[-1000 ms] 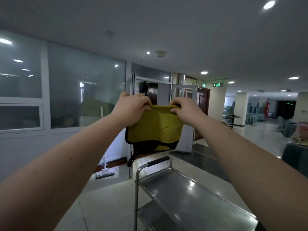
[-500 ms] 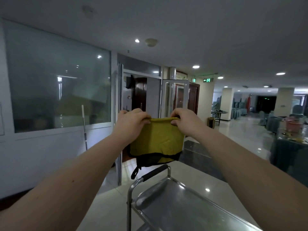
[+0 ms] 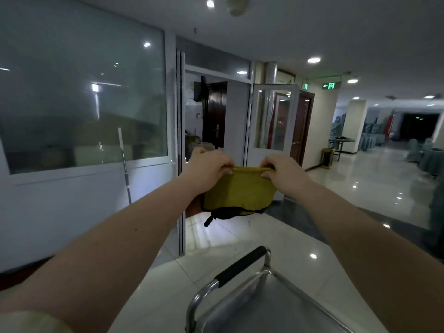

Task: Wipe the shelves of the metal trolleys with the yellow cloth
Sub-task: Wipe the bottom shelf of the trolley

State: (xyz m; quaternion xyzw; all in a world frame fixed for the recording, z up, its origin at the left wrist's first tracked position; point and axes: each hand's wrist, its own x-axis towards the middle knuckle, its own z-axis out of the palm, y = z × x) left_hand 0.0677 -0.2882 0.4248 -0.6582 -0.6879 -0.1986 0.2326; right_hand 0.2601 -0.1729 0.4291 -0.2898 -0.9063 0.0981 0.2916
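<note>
Between our fingertips [image 3: 266, 174] the top hem of the yellow cloth [image 3: 240, 192] is pinched: the left hand [image 3: 207, 168] clamps one upper corner, the right hand [image 3: 282, 173] the other, thumbs and fingers pressed together on the fabric. From that grip it hangs straight down, its long axis running side to side between our hands, its black-trimmed lower edge and a small black loop dangling free. We hold it out at arm's length, well above and beyond the metal trolley [image 3: 262, 306], whose black-sleeved handle [image 3: 241, 266] and top shelf sit at the bottom edge of our view. The shelf lies below and nearer to us than the cloth, so we judge the coming move is down and back. Both hands look about equally near; the lower shelves are out of view, so perhaps untouched.
</note>
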